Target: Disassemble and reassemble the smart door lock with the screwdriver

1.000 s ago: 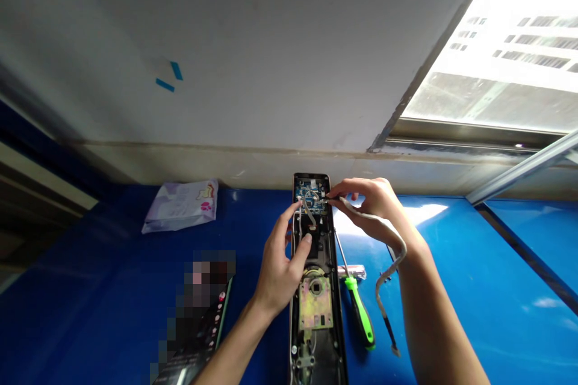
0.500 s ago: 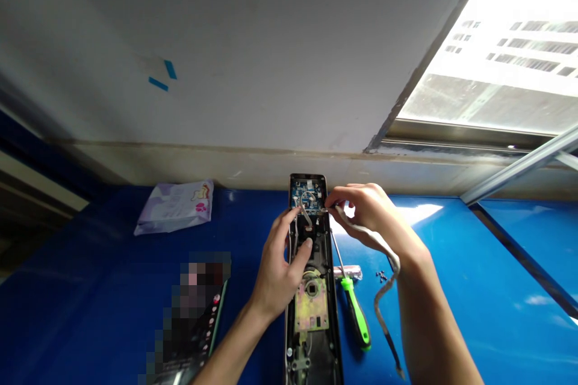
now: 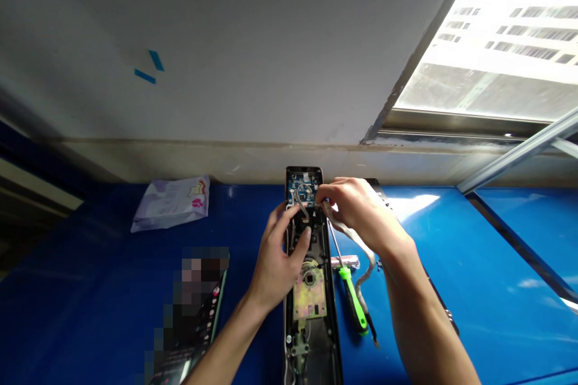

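A long black lock body [image 3: 310,289] lies open on the blue table [image 3: 474,289], with a blue circuit board [image 3: 301,187] at its far end and a brass mechanism [image 3: 309,296] in the middle. My left hand [image 3: 277,261] rests on the lock's left side, thumb and forefinger pressed down among the grey wires near the board. My right hand [image 3: 356,210] pinches the end of a grey cable [image 3: 356,246] at the board's right edge. The cable trails down past my right wrist.
A green-handled screwdriver [image 3: 354,304] lies just right of the lock, beside a small silver part [image 3: 345,262]. A black panel [image 3: 194,319] lies at the lower left, a white packet [image 3: 171,203] at the back left. Wall and window frame stand behind.
My right hand has moved left with the cable end, from beside the lock to the circuit board's edge. The trailing cable has followed. My left hand has stayed on the lock.
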Demonstrator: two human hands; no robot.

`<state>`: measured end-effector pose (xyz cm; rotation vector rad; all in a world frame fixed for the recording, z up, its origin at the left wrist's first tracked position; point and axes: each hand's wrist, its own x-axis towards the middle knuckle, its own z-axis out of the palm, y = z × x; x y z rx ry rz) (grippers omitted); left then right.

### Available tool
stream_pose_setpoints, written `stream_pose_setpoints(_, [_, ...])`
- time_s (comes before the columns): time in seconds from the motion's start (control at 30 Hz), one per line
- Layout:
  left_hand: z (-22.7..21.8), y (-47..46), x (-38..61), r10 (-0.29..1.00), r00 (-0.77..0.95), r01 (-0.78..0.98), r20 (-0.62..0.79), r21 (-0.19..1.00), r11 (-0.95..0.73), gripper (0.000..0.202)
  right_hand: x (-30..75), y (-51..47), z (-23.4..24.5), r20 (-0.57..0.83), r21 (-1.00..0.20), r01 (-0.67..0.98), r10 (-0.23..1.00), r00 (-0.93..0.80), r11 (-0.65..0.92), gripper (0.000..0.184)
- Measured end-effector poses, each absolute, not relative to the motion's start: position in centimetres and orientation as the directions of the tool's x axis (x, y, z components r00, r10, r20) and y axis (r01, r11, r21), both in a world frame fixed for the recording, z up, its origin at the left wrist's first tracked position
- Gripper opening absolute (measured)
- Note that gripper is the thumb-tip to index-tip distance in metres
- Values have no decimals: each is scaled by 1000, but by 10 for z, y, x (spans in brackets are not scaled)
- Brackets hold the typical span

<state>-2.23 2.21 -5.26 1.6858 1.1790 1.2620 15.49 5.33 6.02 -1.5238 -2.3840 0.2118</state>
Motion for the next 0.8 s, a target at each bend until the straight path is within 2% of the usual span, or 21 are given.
stream_pose_setpoints(0.17, [-55,23,-21,943,93,234,318,914,-331,38,144,50,57,169,-230,885,912,-373,405,26])
stream_pose_setpoints(0.33, [-57,24,-20,947,78,207,310,924,-320,42,144,51,51,177,-204,910,928,-328,360,20])
stream_pose_setpoints(0.8, [-58,25,-23,947,119,180,298,932,-316,54,146,57,41,178,-287,896,938,-298,339,21])
